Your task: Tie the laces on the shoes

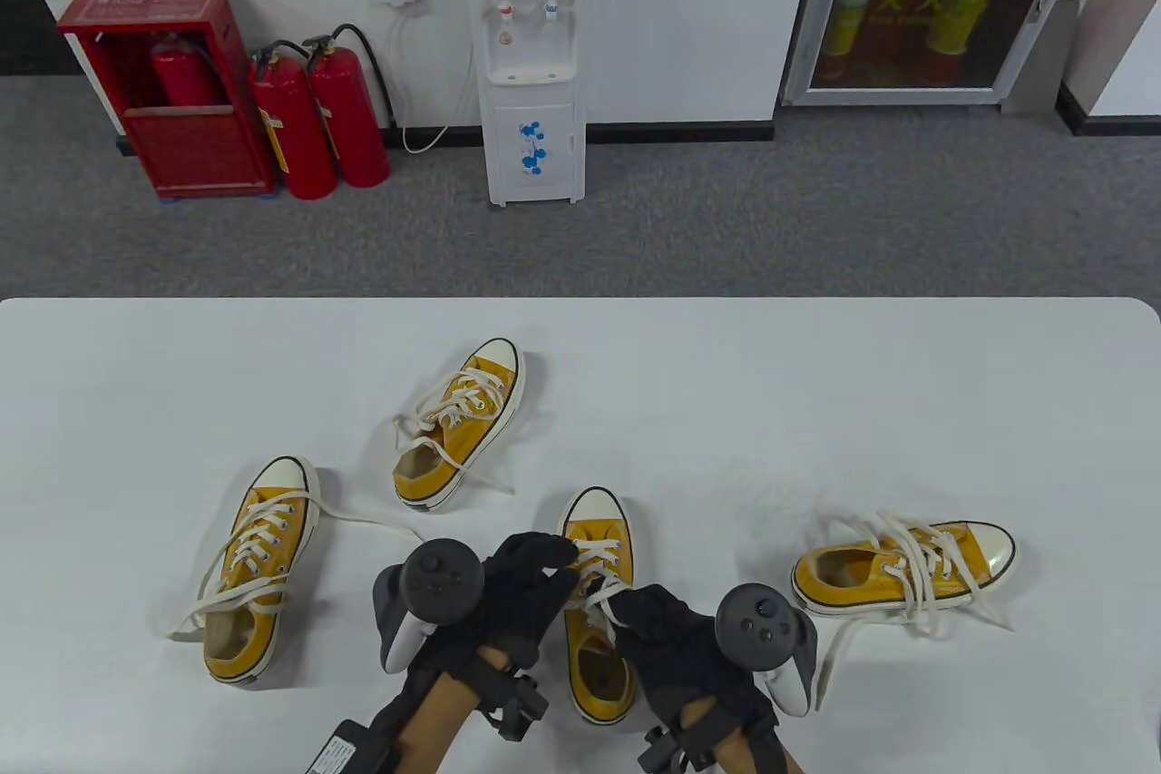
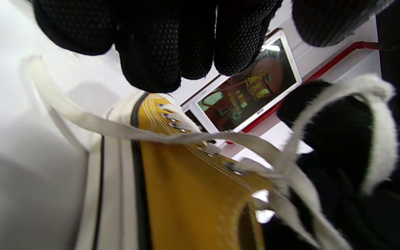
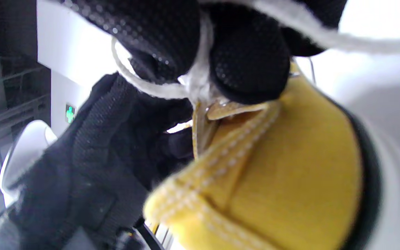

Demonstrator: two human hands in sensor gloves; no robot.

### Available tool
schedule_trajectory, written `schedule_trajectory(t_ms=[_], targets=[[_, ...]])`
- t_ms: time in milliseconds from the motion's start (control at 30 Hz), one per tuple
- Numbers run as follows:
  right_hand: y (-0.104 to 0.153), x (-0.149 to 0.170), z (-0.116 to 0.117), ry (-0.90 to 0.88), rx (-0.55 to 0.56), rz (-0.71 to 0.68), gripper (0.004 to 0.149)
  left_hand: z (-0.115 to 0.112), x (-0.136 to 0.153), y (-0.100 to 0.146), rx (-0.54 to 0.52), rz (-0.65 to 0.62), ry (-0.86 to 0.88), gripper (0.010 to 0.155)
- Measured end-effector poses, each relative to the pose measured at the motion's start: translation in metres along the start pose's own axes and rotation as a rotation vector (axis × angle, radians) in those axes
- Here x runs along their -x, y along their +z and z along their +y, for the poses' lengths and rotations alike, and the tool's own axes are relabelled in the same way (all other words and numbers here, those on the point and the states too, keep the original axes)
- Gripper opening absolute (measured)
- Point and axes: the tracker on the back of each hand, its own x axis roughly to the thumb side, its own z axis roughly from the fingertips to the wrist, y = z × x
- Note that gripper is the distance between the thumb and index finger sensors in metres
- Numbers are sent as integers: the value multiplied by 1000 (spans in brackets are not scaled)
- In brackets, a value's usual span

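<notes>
Four yellow canvas shoes with white laces lie on the white table [image 1: 816, 411]. Both hands work on the centre shoe [image 1: 600, 531], whose toe points away from me. My right hand [image 1: 626, 606] pinches its white lace [image 3: 200, 83] between thumb and finger just above the tongue. A loop of this lace [image 2: 382, 128] wraps over the right glove in the left wrist view. My left hand [image 1: 555, 563] hovers with curled fingers [image 2: 158, 52] over the eyelets on the shoe's left side. One lace strand [image 2: 82, 119] runs under those fingers; whether they hold it is not visible.
A second shoe [image 1: 254, 570] lies at the left, a third [image 1: 460, 422] behind, and a fourth [image 1: 907, 570] on its side at the right, all with loose laces trailing on the table. The table's far edge [image 1: 580, 300] faces grey carpet.
</notes>
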Motion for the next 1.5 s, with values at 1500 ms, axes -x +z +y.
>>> schedule_trajectory(t_ms=[1500], targets=[[7, -21, 2, 350, 43, -124, 44, -18, -36, 7, 7, -148, -354, 40]])
